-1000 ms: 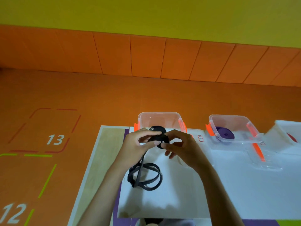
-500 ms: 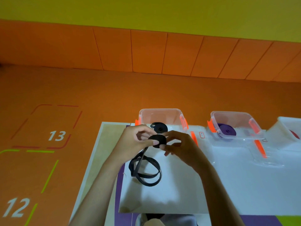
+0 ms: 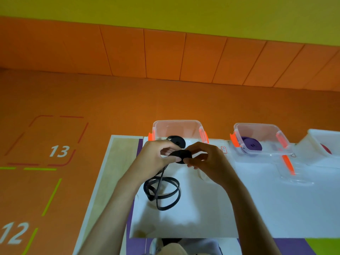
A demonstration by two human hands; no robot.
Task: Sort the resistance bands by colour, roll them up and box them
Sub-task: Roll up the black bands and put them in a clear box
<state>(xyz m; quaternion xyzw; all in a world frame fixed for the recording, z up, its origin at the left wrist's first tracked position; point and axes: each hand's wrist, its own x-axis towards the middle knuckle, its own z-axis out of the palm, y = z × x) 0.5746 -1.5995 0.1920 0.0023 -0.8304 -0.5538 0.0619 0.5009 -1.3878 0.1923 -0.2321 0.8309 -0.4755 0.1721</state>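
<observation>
Left grip [image 3: 156,159] and right grip [image 3: 209,161] meet, wrists angled inward, both pinching a half-rolled black band [image 3: 181,155] above the desk [image 3: 257,208] — its loose tail coiled below, near a clear box [image 3: 176,122].

I see a white flat sheet [image 3: 257,208] covering a pale wooden tabletop [image 3: 117,162]. On the sheet lie loose loops of a black flat rubber band [image 3: 161,190]. At the far edge stand a clear plastic box with orange clips [image 3: 176,126], a second clear clip box [image 3: 257,129] and a white tub [image 3: 323,137]. A clear lid [image 3: 301,179] lies nearby.
</observation>
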